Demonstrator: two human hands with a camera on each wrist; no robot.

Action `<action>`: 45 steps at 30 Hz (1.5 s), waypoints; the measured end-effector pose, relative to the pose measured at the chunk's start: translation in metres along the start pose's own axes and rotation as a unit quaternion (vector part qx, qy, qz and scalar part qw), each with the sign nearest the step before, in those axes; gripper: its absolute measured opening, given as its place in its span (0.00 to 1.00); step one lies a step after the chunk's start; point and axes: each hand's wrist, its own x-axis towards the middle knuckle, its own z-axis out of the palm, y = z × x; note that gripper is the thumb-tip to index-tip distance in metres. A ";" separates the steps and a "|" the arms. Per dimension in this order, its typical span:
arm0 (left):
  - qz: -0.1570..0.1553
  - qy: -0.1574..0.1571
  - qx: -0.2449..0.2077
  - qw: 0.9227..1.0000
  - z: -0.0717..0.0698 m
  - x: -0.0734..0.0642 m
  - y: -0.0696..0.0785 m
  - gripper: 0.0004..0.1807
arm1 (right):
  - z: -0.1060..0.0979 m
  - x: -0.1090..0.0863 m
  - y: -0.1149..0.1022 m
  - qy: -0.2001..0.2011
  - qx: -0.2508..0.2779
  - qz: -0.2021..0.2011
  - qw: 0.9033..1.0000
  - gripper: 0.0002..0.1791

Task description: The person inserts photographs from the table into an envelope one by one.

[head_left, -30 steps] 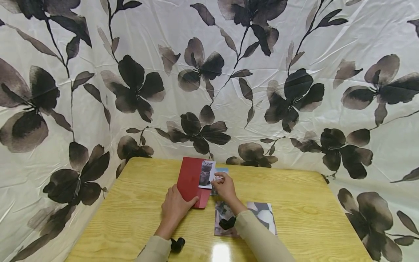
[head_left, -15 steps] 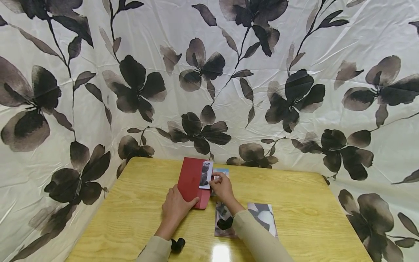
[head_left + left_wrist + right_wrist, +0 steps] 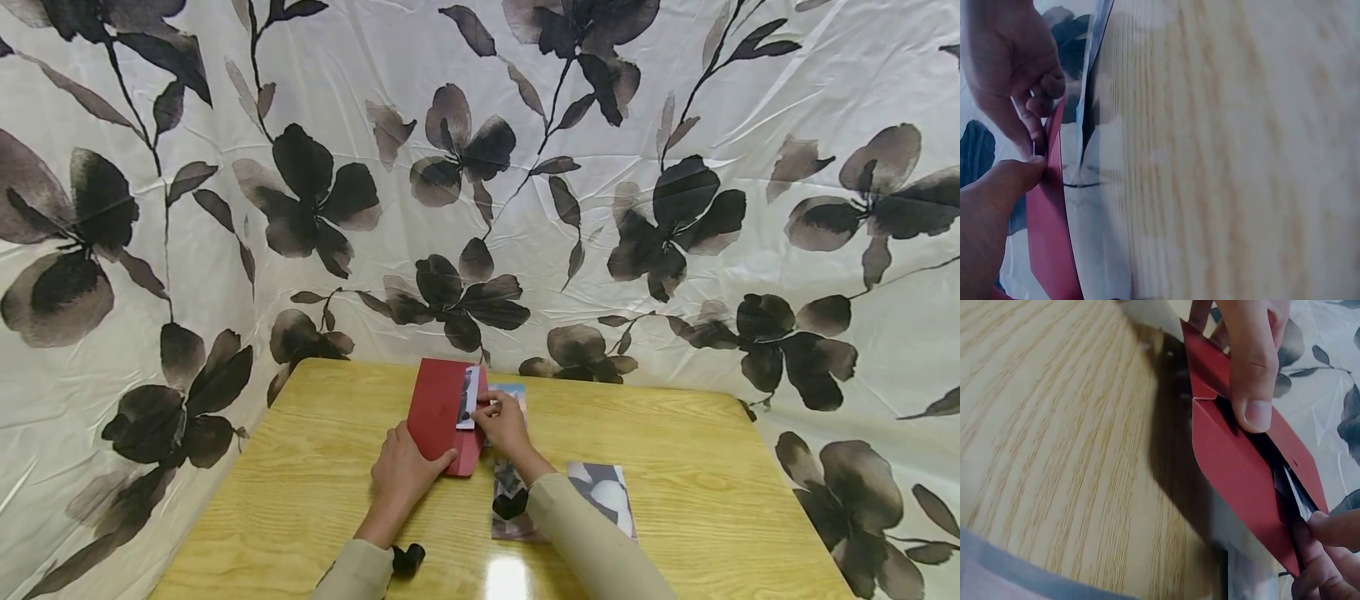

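Note:
My left hand point(image 3: 401, 468) holds a long red envelope point(image 3: 431, 408) tilted above the table, fingers behind it and thumb across its near edge. In the right wrist view, the open slit of the envelope point(image 3: 1235, 469) shows under that thumb. A card with a grey cat picture point(image 3: 467, 402) is partly inside the slit, only a narrow strip of it still showing. My right hand point(image 3: 504, 425) pinches the card's outer edge between thumb and fingers. From the right wrist, just a thin white edge of the card point(image 3: 1298, 495) is visible, running into the dark opening.
Behind my right hand lies a picture card with a blue top point(image 3: 514, 389). Two more picture cards, one partly under my right forearm point(image 3: 504, 527) and one grey and white point(image 3: 611, 500), lie nearer me. A floral cloth point(image 3: 585, 250) hangs beyond the wooden table point(image 3: 675, 433).
My right hand has moved left, and the cat card has slid further into the envelope, so less of its picture shows. My left hand and the envelope have stayed nearly still.

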 end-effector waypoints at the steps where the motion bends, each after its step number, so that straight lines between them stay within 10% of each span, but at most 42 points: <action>1: -0.001 -0.001 0.000 1.000 0.000 0.000 0.000 0.58 | 0.001 0.000 0.000 0.000 -0.001 0.000 1.000 0.16; 19: -0.002 -0.003 0.000 1.000 -0.003 -0.001 0.006 0.58 | 0.014 0.003 -0.008 0.026 -0.072 -0.003 0.997 0.13; 45: -0.008 0.005 0.005 1.000 0.001 -0.001 0.001 0.59 | -0.011 0.002 0.002 0.058 -0.003 0.018 0.998 0.06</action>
